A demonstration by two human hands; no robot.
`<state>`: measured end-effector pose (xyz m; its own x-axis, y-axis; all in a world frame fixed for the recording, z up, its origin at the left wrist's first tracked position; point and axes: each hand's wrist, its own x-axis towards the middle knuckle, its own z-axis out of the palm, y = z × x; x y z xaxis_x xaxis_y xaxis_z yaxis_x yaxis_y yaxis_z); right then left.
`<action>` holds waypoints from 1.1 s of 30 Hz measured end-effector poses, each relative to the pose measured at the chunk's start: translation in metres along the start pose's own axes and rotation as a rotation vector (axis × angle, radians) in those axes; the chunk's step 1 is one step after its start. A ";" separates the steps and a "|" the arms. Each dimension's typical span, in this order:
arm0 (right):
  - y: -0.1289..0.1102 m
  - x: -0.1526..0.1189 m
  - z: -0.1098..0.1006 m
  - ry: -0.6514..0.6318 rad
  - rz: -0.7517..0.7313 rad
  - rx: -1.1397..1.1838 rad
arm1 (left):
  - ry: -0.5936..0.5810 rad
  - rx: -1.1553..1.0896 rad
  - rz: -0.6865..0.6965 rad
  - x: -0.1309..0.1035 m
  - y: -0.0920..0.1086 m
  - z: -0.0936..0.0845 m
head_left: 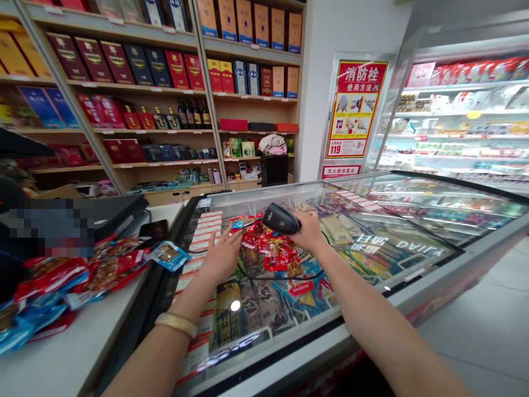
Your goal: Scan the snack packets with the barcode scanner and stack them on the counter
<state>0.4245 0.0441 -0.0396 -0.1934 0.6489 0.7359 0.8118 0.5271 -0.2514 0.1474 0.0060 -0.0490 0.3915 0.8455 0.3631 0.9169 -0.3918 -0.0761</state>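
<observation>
My right hand (309,229) is closed round the grip of a black barcode scanner (281,219), its head pointing left. A cable loops below it across the glass. The fingertips of my left hand (221,256) pinch the near edge of a small blue and red snack packet (243,222), in front of the scanner's head. Beneath both hands, a heap of red snack packets (275,248) lies on the glass lid of a chest freezer (252,380). One blue snack packet (168,256) rests at the counter's edge, left of my left hand.
On the white counter (111,325) at left are more red and blue packets (95,270) and a dark phone (154,231). A person in dark clothing (12,242) is at the far left. Behind stand shelves of boxes (142,65); a lit refrigerated display (467,105) is at right.
</observation>
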 end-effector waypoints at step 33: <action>-0.009 0.003 -0.009 0.032 -0.035 0.189 | 0.434 -2.472 -0.714 -0.008 -0.024 -0.047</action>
<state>0.4216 0.0366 -0.0299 -0.1995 0.6125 0.7649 0.6864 0.6444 -0.3370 0.1187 -0.0086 -0.0060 -0.0484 0.9979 -0.0430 -0.8474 -0.0182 0.5306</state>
